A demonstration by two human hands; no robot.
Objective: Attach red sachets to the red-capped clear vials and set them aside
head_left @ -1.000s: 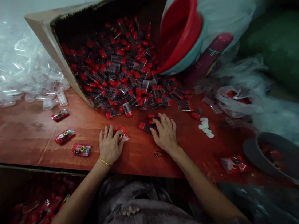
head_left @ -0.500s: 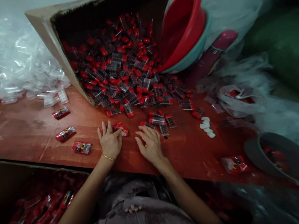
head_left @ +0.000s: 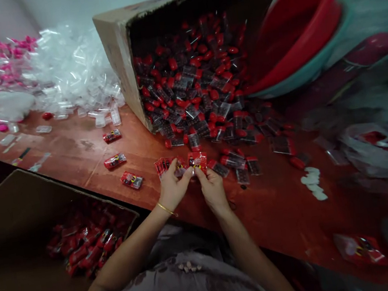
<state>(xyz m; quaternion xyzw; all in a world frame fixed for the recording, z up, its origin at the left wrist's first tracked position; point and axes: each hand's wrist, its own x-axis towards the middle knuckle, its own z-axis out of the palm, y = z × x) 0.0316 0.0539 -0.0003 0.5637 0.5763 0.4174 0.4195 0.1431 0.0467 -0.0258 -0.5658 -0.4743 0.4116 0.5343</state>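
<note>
Between both hands is a small red printed packet (head_left: 197, 158) with a yellow and black mark, just above the table. My left hand (head_left: 175, 188), with a gold bangle at the wrist, is closed with its thumb at the packet's lower left edge. My right hand (head_left: 213, 190) pinches the packet's lower right part. A fanned stack of flat red packets (head_left: 162, 166) lies beside the left fingers, partly hidden by them. Close to my right hand are several clear containers with red caps and dark contents (head_left: 233, 160). Three filled red packets (head_left: 132, 180) lie to the left.
A tipped cardboard box (head_left: 123, 73) spills red-capped containers onto the table (head_left: 84, 153). Clear plastic pieces (head_left: 73, 70) are heaped at the back left. Red and blue-green basins (head_left: 306, 21) lean at right. Below the left edge, another box (head_left: 9, 208) holds red packets.
My hands have come together, and a red packet is now held between them. Before, the left hand lay over the stack and the right hand was apart. The view has shifted left.
</note>
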